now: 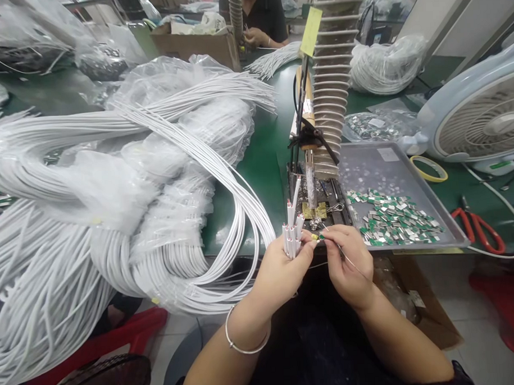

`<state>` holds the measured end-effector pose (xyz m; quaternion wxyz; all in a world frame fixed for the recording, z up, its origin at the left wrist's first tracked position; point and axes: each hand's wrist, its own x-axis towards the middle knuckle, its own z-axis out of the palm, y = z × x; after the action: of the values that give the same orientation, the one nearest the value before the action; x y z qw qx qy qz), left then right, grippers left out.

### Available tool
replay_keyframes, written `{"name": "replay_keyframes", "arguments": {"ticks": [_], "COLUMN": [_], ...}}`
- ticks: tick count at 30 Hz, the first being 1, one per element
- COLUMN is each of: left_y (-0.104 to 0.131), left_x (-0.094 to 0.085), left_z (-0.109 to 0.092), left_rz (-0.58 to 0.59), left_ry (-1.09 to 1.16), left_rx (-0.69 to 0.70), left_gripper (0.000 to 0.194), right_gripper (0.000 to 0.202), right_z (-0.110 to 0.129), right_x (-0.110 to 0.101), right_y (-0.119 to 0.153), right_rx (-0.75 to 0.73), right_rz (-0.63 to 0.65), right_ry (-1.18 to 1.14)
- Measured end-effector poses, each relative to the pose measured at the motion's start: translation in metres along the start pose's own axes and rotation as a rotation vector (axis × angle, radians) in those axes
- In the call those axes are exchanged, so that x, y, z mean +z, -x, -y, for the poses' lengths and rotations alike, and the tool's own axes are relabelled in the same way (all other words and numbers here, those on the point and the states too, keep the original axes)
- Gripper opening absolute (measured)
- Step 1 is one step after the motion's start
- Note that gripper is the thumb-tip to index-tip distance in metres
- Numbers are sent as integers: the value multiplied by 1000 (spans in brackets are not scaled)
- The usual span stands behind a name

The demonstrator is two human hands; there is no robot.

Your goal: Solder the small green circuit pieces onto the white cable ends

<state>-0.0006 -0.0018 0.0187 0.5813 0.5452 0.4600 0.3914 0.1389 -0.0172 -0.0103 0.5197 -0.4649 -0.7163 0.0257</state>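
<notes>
My left hand (285, 264) is closed around a bundle of white cables (291, 236), whose stripped ends stick up above the fist. Its thumb and fingertip also pinch close to a small green and yellow piece (317, 237). My right hand (347, 259) is closed on a thin wire (347, 258) that slants across its fingers, with the fingertips beside the small piece. Just above both hands, an upright soldering iron (310, 179) points down at a blob of solder (315, 223) on a dark stand.
Coiled white cables (158, 257) cover the left side. A grey tray (448, 231) of small green boards stands at right, with red-handled cutters (480, 229), yellow tape (429, 168) and a fan (486, 111) beyond. A ribbed hose (331, 83) hangs behind the iron. Another person (271, 18) sits opposite.
</notes>
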Motion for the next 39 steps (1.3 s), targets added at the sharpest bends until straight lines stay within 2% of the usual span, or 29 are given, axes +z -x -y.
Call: {"name": "replay_keyframes", "arguments": {"ticks": [3, 7, 10, 13, 16, 26, 39], "left_y": [-1, -3, -3, -2, -3, -8, -9], "left_x": [1, 4, 5, 6, 6, 5, 3], "left_z": [-4, -5, -5, -7, -9, -13, -15], "left_rz": [-17, -42, -60, -81, -101, -142, -185], "left_ry": [13, 44, 41, 20, -19, -106, -151], "left_rx": [-28, -49, -49, -43, -31, 7, 25], "left_gripper": [8, 5, 5, 5, 5, 4, 4], "right_gripper": [30, 39, 30, 24, 22, 23, 23], "right_z": [0, 3, 4, 2, 1, 0, 0], "right_x": [2, 4, 5, 6, 7, 8, 13], "right_y": [3, 8, 9, 9, 9, 3, -2], "right_rx": [0, 104, 149, 196, 177, 131, 112], "right_rz": [20, -53, -114, -157, -149, -104, -146], "right_ry": [-14, -29, 11, -70, -157, -172, -156]}}
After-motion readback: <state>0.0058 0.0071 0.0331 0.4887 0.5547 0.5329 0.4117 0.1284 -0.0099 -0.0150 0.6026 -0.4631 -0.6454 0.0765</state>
